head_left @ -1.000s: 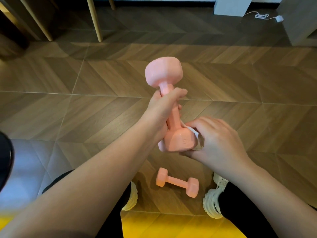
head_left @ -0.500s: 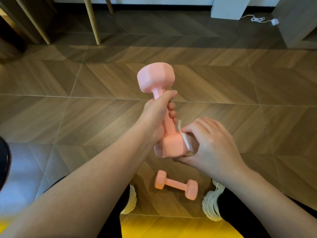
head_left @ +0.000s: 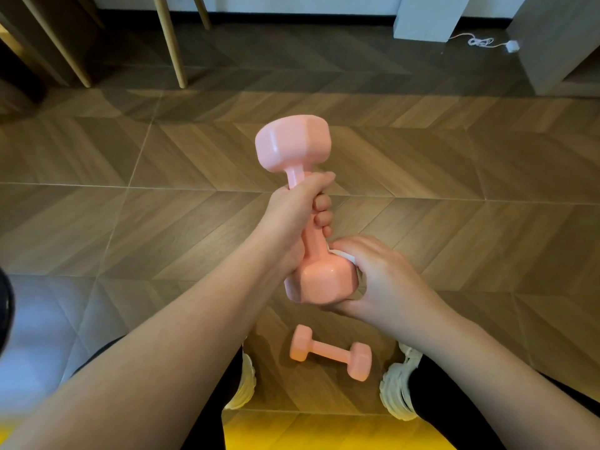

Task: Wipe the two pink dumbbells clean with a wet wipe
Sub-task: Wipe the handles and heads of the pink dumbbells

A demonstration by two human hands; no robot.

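Your left hand (head_left: 292,219) is gripping the handle of a pink dumbbell (head_left: 300,203), fingers wrapped tightly around it, and holding it up in front of you, roughly upright and leaning a little to the left. Its upper head is pointing away from you; its lower head is sitting close to your wrist. Your right hand (head_left: 383,280) is cupping that lower head from the right side and pressing a white wet wipe (head_left: 345,255) against it. Only a small edge of the wipe is showing between your fingers and the pink surface, so most of it is hidden.

Below your hands, the second pink dumbbell (head_left: 331,352) is lying on its side on the floor (head_left: 130,206), between your two white shoes (head_left: 397,388), touching neither. Your legs are in black trousers at the bottom of the view.

The floor is wood laid in a chevron pattern. Farther off, slanted wooden furniture legs (head_left: 170,43) are standing at the upper left, and a white cable (head_left: 480,42) is lying loosely coiled at the upper right beside pale grey furniture. A yellow surface (head_left: 324,433) is showing at the very bottom edge.
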